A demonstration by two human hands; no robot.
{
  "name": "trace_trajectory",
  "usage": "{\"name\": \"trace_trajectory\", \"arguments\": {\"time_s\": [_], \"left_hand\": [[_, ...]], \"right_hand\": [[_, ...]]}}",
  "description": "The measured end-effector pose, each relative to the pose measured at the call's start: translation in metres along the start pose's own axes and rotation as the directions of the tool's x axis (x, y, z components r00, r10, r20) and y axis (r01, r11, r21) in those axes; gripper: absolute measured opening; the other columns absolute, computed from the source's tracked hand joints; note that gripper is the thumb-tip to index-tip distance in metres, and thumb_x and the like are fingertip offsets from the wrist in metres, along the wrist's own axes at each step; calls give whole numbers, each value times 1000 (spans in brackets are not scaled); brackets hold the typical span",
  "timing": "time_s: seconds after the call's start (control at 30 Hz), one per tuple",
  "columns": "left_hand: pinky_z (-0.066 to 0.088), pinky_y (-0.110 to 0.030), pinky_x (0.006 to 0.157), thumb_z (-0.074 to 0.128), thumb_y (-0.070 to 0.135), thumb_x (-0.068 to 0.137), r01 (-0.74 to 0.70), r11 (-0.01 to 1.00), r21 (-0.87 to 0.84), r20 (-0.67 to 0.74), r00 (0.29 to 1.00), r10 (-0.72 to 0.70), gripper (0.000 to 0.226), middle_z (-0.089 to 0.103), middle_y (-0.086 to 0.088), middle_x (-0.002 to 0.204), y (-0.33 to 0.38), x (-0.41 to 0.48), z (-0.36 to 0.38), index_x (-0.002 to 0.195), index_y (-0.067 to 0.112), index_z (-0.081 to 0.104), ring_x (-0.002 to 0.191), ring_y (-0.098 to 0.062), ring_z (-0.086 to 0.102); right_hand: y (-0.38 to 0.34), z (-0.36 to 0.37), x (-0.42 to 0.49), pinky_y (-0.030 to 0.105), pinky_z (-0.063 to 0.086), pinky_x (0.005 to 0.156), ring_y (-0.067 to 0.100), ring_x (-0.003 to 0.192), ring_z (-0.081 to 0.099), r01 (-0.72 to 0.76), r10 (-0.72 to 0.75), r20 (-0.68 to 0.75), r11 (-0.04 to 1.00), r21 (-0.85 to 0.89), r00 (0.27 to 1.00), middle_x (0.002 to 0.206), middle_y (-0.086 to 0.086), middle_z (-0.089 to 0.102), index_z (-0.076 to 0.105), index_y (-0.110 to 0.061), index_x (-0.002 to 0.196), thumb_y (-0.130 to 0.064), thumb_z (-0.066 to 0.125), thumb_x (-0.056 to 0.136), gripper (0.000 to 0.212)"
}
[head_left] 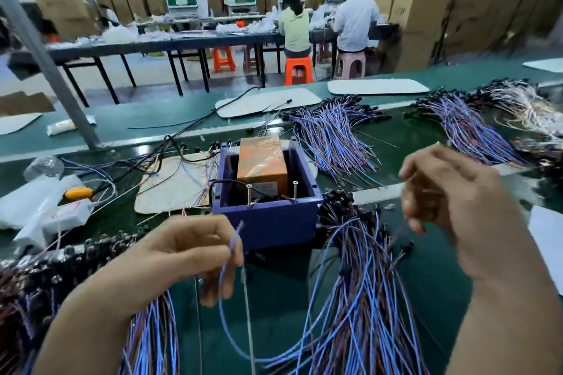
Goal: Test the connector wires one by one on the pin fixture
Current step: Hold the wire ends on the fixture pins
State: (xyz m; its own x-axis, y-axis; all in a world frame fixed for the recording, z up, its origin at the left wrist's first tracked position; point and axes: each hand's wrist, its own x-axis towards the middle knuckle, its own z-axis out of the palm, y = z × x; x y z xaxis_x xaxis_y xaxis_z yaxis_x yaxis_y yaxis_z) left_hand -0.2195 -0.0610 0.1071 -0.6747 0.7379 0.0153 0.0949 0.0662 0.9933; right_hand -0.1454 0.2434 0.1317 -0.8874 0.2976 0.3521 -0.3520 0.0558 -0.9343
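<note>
Before the blue plastic box fixture [268,222], left hand [182,250] pinches one thin blue wire [233,240]; right hand [441,192] blurred, grip unclear; blue-brown wire piles [359,298] probably remain.

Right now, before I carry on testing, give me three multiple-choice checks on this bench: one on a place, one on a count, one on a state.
1. Where is the orange block? A on the white pad; B inside the blue box; C on the far table.
2. How many upright pins stand at the box's near wall? A one; B five; C two.
3. What is the left hand doing? A pinching a blue wire; B lying flat; C gripping a screwdriver.
Key: B, the box walls surround it; C, two pins rise side by side; A, thumb and fingers close on the wire.
</note>
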Motion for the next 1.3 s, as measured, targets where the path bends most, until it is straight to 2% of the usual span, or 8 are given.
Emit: {"name": "trace_trajectory", "arguments": {"time_s": [0.17,0.3,0.5,0.73,1.07,1.13,1.2,1.3], "left_hand": [[45,-19,50,60,26,91,221,954,201,289,918,-273,16,66,-9,68,-3,7,-5,91,11,66,49,-18,53],[45,-24,54,58,20,92,298,874,383,313,849,-427,10,68,-9,74,-17,18,7,88,15,66,52,-18,53],[48,-25,62,56,14,91,323,827,460,335,800,-498,14,69,4,71,-21,24,20,83,20,65,53,-11,54],[50,-24,64,54,10,95,343,834,433,258,839,-479,15,67,2,70,-26,25,15,87,15,65,58,-15,57],[54,-31,69,50,6,98,270,888,372,137,930,-340,15,65,-10,84,-28,23,6,93,9,65,69,-21,65],[55,-31,70,51,3,97,249,916,315,101,951,-293,16,66,-10,86,-27,22,3,90,7,65,74,-23,67],[55,-30,73,50,-2,96,243,928,282,129,949,-287,20,68,-8,86,-26,20,1,91,6,67,78,-23,68],[56,-26,62,43,-8,93,274,923,269,320,879,-354,34,71,-9,101,-20,16,-4,110,8,68,67,-18,67]], "right_hand": [[13,0,3,15,29,34,11,31,35,-230,409,280,833,-503,869,40,4,50,65,-14,67,-19,51,96,33],[49,8,17,15,31,39,9,33,37,-303,653,212,582,-755,727,41,0,55,65,-13,67,-20,51,96,33],[103,26,31,13,26,32,11,31,41,-486,869,139,391,-782,476,67,15,71,69,-8,81,-17,52,95,24],[121,26,35,14,22,33,11,33,45,-554,927,105,303,-776,360,76,21,73,69,-2,89,-17,53,94,22],[104,14,33,16,28,35,14,40,54,-509,860,225,460,-727,457,72,19,72,64,-7,79,-19,49,95,24],[96,9,33,16,33,35,14,39,53,-509,801,216,536,-674,558,67,17,71,65,-8,76,-17,50,95,25],[93,7,35,18,40,39,13,41,52,-466,666,134,636,-615,734,62,10,70,68,-10,74,-17,53,95,26],[92,11,36,19,45,44,10,45,55,-373,426,-30,754,-540,904,70,-2,71,73,-21,85,-38,55,95,27]]}}
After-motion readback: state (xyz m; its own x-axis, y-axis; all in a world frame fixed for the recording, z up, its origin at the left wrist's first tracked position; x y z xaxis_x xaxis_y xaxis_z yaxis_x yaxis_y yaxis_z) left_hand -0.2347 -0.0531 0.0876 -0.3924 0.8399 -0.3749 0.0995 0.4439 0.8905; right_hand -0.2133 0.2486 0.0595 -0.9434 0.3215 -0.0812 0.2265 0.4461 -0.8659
